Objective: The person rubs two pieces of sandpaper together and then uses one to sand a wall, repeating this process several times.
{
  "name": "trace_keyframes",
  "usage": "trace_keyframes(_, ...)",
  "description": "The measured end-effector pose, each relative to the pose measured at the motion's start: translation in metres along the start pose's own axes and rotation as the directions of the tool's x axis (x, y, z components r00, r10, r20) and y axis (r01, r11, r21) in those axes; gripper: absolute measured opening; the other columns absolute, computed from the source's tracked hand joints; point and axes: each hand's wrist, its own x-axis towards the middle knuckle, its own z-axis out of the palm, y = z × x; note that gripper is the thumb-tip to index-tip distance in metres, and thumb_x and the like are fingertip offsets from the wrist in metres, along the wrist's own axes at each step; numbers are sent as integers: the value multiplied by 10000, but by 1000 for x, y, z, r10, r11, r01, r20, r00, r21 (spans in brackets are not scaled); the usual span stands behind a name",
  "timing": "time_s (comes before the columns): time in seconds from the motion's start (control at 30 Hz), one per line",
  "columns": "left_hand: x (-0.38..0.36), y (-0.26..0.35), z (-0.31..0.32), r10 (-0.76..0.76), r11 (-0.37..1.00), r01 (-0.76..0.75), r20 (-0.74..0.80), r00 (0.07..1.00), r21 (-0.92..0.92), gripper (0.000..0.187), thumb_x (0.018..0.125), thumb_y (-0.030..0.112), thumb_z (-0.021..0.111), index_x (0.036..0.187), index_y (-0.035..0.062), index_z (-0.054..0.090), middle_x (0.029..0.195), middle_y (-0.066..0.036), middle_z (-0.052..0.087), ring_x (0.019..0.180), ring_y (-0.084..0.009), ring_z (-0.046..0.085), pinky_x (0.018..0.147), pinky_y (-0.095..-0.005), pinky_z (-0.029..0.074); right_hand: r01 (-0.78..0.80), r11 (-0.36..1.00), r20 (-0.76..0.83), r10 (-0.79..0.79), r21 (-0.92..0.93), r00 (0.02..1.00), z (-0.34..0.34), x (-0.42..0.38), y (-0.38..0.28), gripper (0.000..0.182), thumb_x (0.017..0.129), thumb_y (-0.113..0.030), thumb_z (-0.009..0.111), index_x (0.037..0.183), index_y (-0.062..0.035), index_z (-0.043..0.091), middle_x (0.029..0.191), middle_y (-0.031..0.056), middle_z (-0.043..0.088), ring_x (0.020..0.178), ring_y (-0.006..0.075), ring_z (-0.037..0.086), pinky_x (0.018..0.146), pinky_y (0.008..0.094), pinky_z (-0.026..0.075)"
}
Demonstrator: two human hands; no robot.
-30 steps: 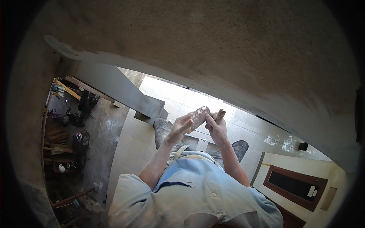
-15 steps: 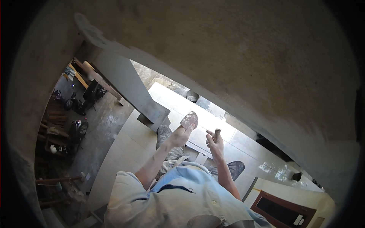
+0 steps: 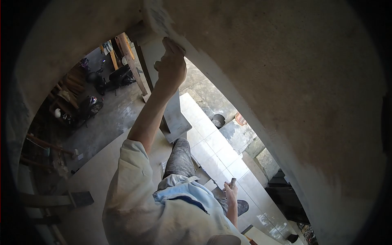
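My left hand (image 3: 171, 67) is raised to the lower edge of the plastered beam (image 3: 212, 65), just below a pale patch of wet-looking filler (image 3: 158, 18). Its fingers are pressed together at the edge, and its palm side and anything in it are hidden. Low on the right, my right hand (image 3: 231, 192) is closed around a tool with a short cylindrical handle (image 3: 233, 182); the rest of that tool cannot be seen. This hand is over my right knee, away from the beam.
A grey pillar (image 3: 177, 122) stands beyond my left knee on the tiled floor (image 3: 212, 151). A dark bucket (image 3: 218, 120) sits outside past the tiles. Motorbikes (image 3: 116, 77) and timber (image 3: 73, 85) are at the left. A dark bench-like piece (image 3: 81, 199) is at lower left.
My left hand has risen from my lap, where it held a rounded, plaster-smeared flat piece, to the beam edge. My right hand has moved lower, still gripping the handle. The view has turned.
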Motion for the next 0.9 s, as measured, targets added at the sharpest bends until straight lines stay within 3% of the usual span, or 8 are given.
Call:
trace_keyframes(0.07, -7, 3, -6, 95, 992, -96, 16, 995, 83, 697, 770, 49, 542, 1318, -200, 192, 1316, -383, 347, 682, -375, 669, 497, -534, 496, -5, 999, -15, 4, -54, 1000, -1, -3, 3, 235, 814, -132, 632, 975, 35, 601, 719, 47, 577, 612, 117, 548, 556, 260, 428)
trace_keyframes(0.2, 44, -47, 43, -33, 999, 33, 7, 999, 35, 709, 766, 39, 542, 1308, -227, 170, 1344, -439, 256, 689, -370, 670, 517, -473, 534, -20, 991, 33, 24, -134, 999, 7, -10, -8, 203, 808, -127, 634, 943, 22, 612, 717, 45, 592, 622, 127, 553, 586, 270, 438)
trace_keyframes(0.3, 37, -39, 27, 46, 999, -45, -54, 997, 17, 706, 774, 24, 535, 1315, -226, 157, 1340, -452, 245, 697, -386, 667, 562, -441, 557, 28, 969, 90, -6, -247, 996, 13, 4, 4, 209, 800, -132, 631, 945, 18, 616, 746, 58, 620, 634, 129, 573, 594, 273, 450)
trace_keyframes(0.43, 9, -8, -17, 150, 988, -153, 113, 982, 23, 702, 749, -5, 540, 1304, -237, 179, 1303, -477, 268, 691, -397, 664, 586, -419, 569, 43, 954, 152, 3, -296, 988, 22, 8, -2, 254, 793, -140, 622, 980, 30, 607, 791, 86, 644, 659, 137, 603, 602, 279, 475)
trace_keyframes(0.53, 54, -55, 45, 18, 1000, -19, 58, 998, 24, 679, 779, -13, 505, 1323, -196, 143, 1328, -448, 256, 713, -428, 651, 591, -435, 571, 123, 947, 192, -67, -297, 979, 30, 4, -11, 268, 794, -145, 618, 997, 30, 600, 820, 106, 649, 672, 145, 618, 608, 301, 499)
trace_keyframes(0.63, 35, -35, 18, 95, 995, -94, -48, 994, 19, 660, 785, -9, 500, 1313, -208, 157, 1321, -451, 264, 674, -415, 653, 563, -421, 571, 161, 919, 240, -75, -359, 968, 26, 9, -11, 274, 803, -142, 611, 1016, 30, 595, 816, 107, 643, 657, 148, 613, 609, 301, 500)
trace_keyframes(0.77, 7, -9, -18, 225, 970, -234, 122, 967, 60, 629, 779, 16, 508, 1267, -262, 223, 1246, -489, 331, 629, -366, 663, 494, -396, 555, 72, 926, 231, 17, -371, 973, 26, 20, 8, 252, 807, -152, 606, 981, 29, 587, 800, 105, 635, 648, 153, 606, 600, 298, 492)
trace_keyframes(0.9, 36, -32, 8, 78, 997, -78, 18, 997, 13, 627, 774, 3, 515, 1267, -255, 223, 1247, -477, 333, 625, -375, 654, 505, -428, 547, 141, 875, 250, -24, -464, 968, 21, 22, 8, 224, 800, -161, 615, 914, 29, 578, 802, 116, 639, 665, 173, 620, 607, 311, 495)
